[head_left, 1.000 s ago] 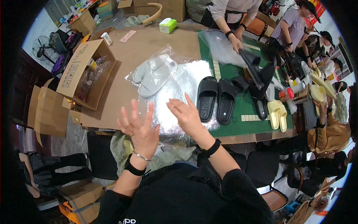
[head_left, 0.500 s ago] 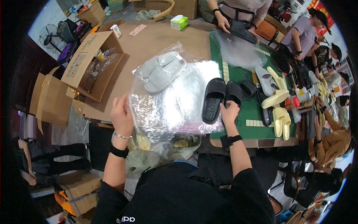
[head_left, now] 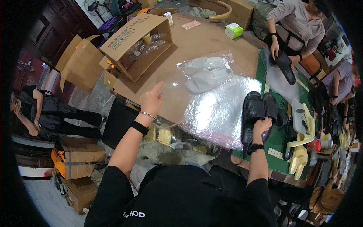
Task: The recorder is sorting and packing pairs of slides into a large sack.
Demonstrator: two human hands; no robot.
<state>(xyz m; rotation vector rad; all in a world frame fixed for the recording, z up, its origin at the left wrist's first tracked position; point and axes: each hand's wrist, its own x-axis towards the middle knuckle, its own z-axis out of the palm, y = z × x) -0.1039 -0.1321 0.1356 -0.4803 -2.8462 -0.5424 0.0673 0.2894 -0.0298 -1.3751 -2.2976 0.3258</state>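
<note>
A pair of pale grey slippers point(head_left: 206, 79) lies in a clear plastic bag point(head_left: 210, 109) on the near part of the table. My left hand point(head_left: 152, 100) is at the bag's left edge, fingers closed together on the thin film. My right hand point(head_left: 262, 126) grips the right one of two black slippers point(head_left: 270, 104), its fingers over the strap. The other black slipper point(head_left: 252, 113) lies close against it, beside the bag's right edge. More black footwear is partly hidden behind the right hand.
A green mat point(head_left: 278, 140) on the right bears yellow slippers point(head_left: 298, 162) and grey slippers point(head_left: 298, 115). An open carton point(head_left: 141, 28) stands at the table's left. A tissue pack point(head_left: 234, 31) is at the back. Across the table, a person holds a black slipper point(head_left: 283, 66).
The whole view has turned, so the table sits further right in the picture. My right hand stays on the black slippers; my left hand stays at the bag's edge.
</note>
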